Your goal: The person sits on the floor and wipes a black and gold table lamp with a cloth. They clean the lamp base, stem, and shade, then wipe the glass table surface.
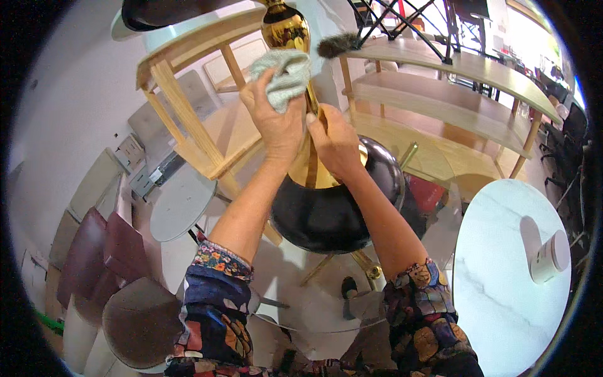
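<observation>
My left hand [277, 120] presses a crumpled pale green cloth [285, 77] against the shiny gold stem [286, 29] of a stand, just below its rounded bulb. Lower down, my right hand [333, 141] is closed around the narrow part of the same stem. The stem rises from a flared gold foot within a glossy black rounded base [320, 219]. This base rests on a round glass tabletop [330, 311] with gold legs under it. Part of a dark rounded piece [165, 14] shows at the top, near the stem's upper end.
A white marbled round table [499, 282] with a white lidded canister [549, 259] stands at right. Behind are a tiered wooden shelf [424, 94] and a wooden frame [183, 108]. A small grey round table [183, 205] and maroon chairs [125, 245] are at left.
</observation>
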Tool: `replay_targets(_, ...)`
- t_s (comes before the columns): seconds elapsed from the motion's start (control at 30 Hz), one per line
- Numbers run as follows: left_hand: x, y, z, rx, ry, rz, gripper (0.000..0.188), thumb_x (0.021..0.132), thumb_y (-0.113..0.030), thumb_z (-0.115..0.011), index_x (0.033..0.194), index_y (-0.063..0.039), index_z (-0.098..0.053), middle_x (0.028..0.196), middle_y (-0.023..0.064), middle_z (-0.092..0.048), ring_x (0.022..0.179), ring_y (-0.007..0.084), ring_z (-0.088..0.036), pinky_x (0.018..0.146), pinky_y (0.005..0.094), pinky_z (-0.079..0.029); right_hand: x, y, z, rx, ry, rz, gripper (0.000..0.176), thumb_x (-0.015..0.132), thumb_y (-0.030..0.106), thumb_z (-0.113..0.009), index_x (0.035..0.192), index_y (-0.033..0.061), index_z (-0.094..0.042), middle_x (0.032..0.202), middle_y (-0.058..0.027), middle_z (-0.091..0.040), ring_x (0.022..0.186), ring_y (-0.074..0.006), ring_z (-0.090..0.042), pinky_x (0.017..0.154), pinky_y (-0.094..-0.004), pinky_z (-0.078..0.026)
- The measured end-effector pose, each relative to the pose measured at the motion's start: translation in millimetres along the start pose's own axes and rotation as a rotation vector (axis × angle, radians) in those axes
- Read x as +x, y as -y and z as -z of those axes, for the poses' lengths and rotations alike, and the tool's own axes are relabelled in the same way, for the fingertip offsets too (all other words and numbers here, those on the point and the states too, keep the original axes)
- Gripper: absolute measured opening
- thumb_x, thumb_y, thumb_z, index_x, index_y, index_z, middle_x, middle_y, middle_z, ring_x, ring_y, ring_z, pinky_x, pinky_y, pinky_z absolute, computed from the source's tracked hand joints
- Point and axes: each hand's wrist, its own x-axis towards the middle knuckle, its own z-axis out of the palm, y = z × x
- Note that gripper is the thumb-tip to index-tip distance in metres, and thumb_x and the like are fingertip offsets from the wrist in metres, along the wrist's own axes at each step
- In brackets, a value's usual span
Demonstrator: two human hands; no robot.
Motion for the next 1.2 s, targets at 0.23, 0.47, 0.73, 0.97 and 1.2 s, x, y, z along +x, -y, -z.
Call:
replay_targets(0.23,-44.8,26.1,52.9,-0.012,0.482,0.124,0.054,0.080,0.000,-0.079,0.131,-0.004,-0.063,0.125,0.0117,-0.060,0.124,0.0286,-0.058,0.107,0.0363,-0.046,3.5,1.5,12.2,0.286,0.043,-0.212,0.050,0.107,0.039,-0.050,0.141,0.0029,-0.055,0.115,-0.0287,-0.072,0.112,-0.0490,-0.066,0.100,-0.0514,-0.049)
replay_targets(0.47,0.2,55.9,80.1,-0.350,0.365,0.745,0.043,0.093,-0.018,-0.078,0.133,-0.005,-0.066,0.123,0.0064,-0.067,0.110,0.0256,-0.068,0.095,0.0383,-0.055,1.7,1.4,14.7,0.358,0.013,-0.189,0.054,0.110,0.042,-0.045,0.141,-0.0014,-0.054,0.127,-0.0289,-0.067,0.120,-0.0429,-0.064,0.105,-0.0466,-0.046)
replay_targets(0.73,70.3,58.4,10.4,-0.944,0.129,0.795,0.042,0.103,-0.034,-0.070,0.134,-0.008,-0.060,0.126,0.0084,-0.069,0.114,0.0282,-0.069,0.095,0.0457,-0.061,1.9,-4.7,15.0,0.373,-0.011,-0.233,0.057,0.110,0.043,-0.044,0.142,-0.0039,-0.051,0.119,-0.0305,-0.068,0.110,-0.0436,-0.066,0.098,-0.0474,-0.049)
replay_targets(0.97,3.2,58.0,4.0,-0.593,0.450,0.718,0.038,0.100,-0.026,-0.075,0.126,0.001,-0.067,0.119,0.0077,-0.072,0.102,0.0182,-0.070,0.086,0.0338,-0.057,0.6,-9.2,13.3,0.375,-0.113,-0.154,0.060,0.110,0.043,-0.047,0.148,-0.0032,-0.042,0.123,-0.0291,-0.069,0.112,-0.0419,-0.068,0.099,-0.0469,-0.050)
replay_targets(1.2,-39.9,64.2,57.8,0.073,0.670,0.066,0.036,0.085,-0.011,-0.075,0.121,-0.005,-0.072,0.119,0.0168,-0.061,0.115,0.0377,-0.058,0.103,0.0422,-0.047,0.1,-12.5,11.8,0.391,-0.076,-0.157,0.070,0.110,0.049,-0.048,0.149,-0.0086,-0.041,0.126,-0.0246,-0.070,0.121,-0.0362,-0.065,0.104,-0.0426,-0.047)
